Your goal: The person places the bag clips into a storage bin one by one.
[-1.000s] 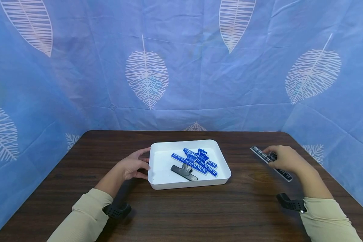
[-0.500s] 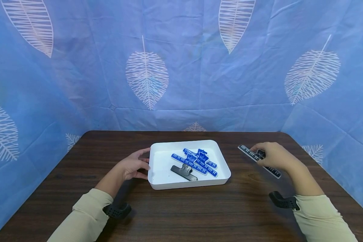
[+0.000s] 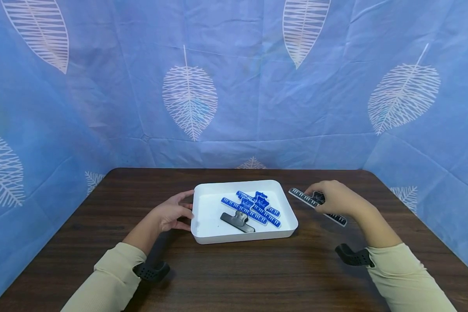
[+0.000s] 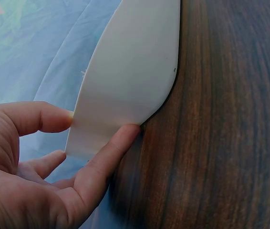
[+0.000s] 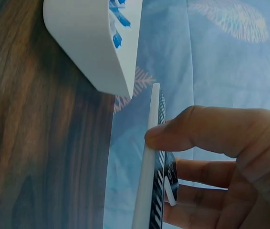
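My right hand [image 3: 337, 200] grips a black clip [image 3: 302, 196] with a long bar in a piano-key pattern, held just right of the white tray [image 3: 243, 239]. In the right wrist view the thumb presses the clip's bar [image 5: 147, 183], fingers behind it. My left hand [image 3: 173, 212] rests its fingertips against the tray's left wall; in the left wrist view the fingers [image 4: 120, 140] touch the tray's wall [image 4: 130, 62] and rim. Inside the tray lie several blue clips [image 3: 243, 211] with the same pattern, overlapping, and a dark metal clip [image 3: 234, 221] in front of them.
The tray stands on a dark wooden table [image 3: 238, 277], near its middle. Behind the table hangs a blue cloth [image 3: 238, 104] with white leaf prints. Each wrist wears a black band [image 3: 352, 255].
My right hand has carried the black clip leftward, from the right side of the table towards the tray. The left hand and the tray have stayed in place.
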Action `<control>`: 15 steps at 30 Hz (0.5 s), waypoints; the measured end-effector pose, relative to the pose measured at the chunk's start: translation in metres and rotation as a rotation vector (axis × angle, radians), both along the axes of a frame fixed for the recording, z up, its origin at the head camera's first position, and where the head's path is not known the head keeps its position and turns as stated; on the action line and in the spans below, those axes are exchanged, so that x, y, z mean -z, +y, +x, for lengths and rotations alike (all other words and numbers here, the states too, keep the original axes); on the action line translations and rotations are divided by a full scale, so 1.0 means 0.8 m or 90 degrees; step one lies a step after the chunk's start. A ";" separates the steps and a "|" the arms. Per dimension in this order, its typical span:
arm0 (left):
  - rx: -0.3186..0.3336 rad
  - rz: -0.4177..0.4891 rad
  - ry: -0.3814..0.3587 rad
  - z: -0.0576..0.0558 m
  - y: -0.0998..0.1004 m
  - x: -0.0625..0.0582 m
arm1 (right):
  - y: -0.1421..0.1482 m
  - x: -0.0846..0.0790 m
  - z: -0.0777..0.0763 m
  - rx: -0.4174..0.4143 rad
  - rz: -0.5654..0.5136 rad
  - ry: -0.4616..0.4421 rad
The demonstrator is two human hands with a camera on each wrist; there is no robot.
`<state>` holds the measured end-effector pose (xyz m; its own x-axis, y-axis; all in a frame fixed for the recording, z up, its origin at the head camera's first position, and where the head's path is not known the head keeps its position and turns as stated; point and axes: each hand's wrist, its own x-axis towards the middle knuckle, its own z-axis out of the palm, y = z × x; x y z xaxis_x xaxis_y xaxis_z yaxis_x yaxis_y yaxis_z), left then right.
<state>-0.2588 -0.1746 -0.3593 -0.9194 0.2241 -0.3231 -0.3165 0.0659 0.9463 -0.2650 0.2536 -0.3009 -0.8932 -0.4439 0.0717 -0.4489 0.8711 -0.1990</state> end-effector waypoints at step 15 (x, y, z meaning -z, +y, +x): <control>0.004 0.002 0.000 0.000 0.000 0.000 | -0.038 -0.016 -0.002 -0.044 0.030 -0.001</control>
